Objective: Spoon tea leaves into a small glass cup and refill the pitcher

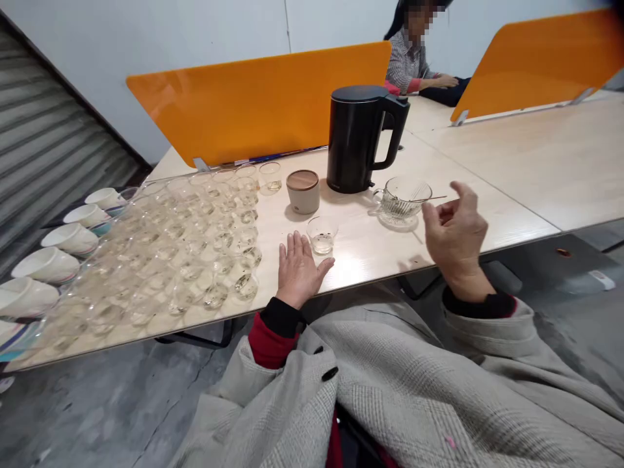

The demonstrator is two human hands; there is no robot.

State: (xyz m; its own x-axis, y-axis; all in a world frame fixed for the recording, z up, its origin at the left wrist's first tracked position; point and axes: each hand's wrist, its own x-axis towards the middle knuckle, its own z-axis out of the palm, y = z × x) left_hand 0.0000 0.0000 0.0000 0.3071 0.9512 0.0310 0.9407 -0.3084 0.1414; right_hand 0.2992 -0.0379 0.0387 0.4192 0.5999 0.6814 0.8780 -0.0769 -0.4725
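My left hand (299, 268) lies flat on the table (370, 260), fingers stretched out and thumb spread. Just beyond its thumb stands a small clear plastic cup (322, 236) with a little liquid and dark bits at the bottom. My right hand (458, 231) is raised at the table's front edge, thumb and forefinger apart, the other fingers curled, nothing visible in its grip. To its left, a ribbed glass cup (400, 203) with a handle sits on a glass saucer (397, 223) and holds dark leafy bits. A thin brownish stick (433, 197) leans out of it toward my right hand.
Many clear plastic cups (185, 247) with pale liquid crowd the table's left, beside stacks of white paper cups (71, 240). A black electric kettle (355, 140) and a beige canister (303, 195) with a wooden lid stand behind. Orange dividers (263, 107) cross the table; a person (414, 58) sits beyond.
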